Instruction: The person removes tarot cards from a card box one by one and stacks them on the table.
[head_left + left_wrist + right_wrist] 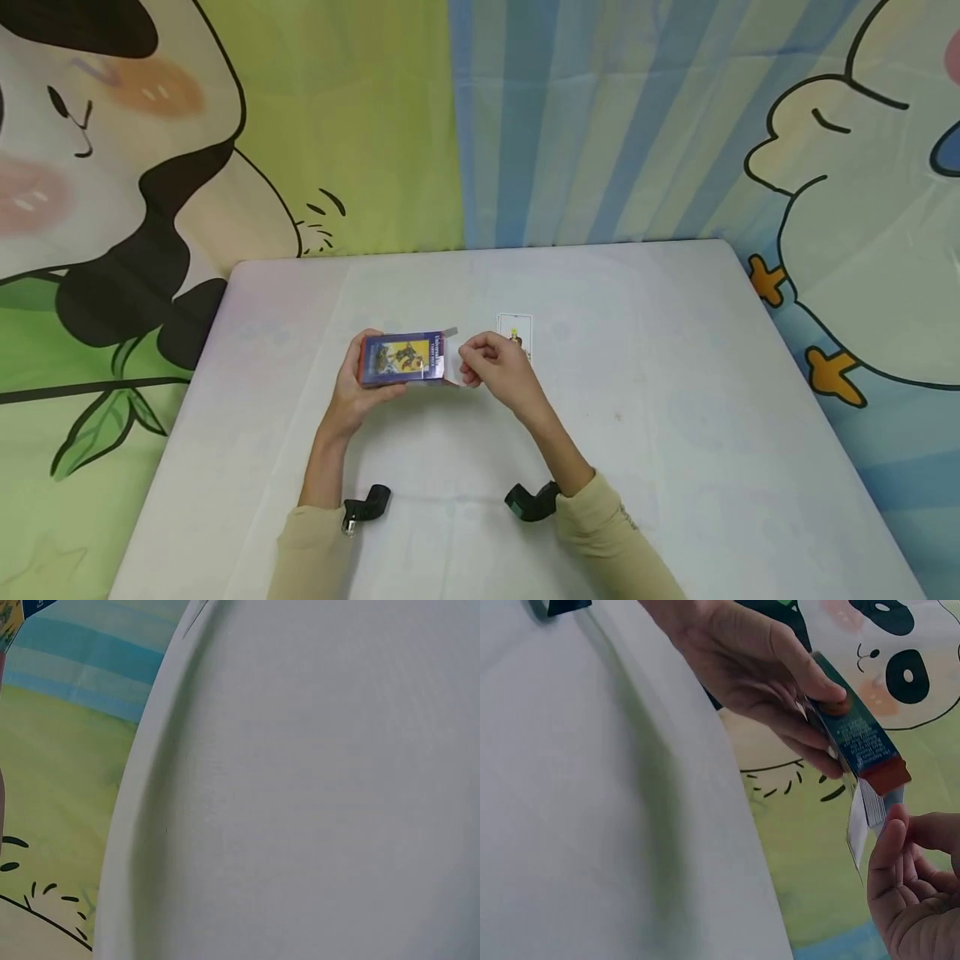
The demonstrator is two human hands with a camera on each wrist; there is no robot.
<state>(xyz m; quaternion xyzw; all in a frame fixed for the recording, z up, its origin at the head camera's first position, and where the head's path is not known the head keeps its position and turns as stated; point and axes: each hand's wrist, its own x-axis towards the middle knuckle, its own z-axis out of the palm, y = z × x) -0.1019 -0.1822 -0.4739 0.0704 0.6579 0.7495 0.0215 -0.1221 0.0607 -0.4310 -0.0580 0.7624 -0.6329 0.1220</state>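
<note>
Sleeves (615, 537), then box (405, 357) in left fingers (791, 726)

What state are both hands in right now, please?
Left hand: closed, holding the blue box.
Right hand: curled at the blue box's open end; whether it pinches anything cannot be told.

We count one left hand (354, 392), one right hand (507, 371), one box (401, 358), at least one card (516, 322), two black wrist cameras (369, 503), one table (675, 375) and two cartoon animals (885, 283).
</note>
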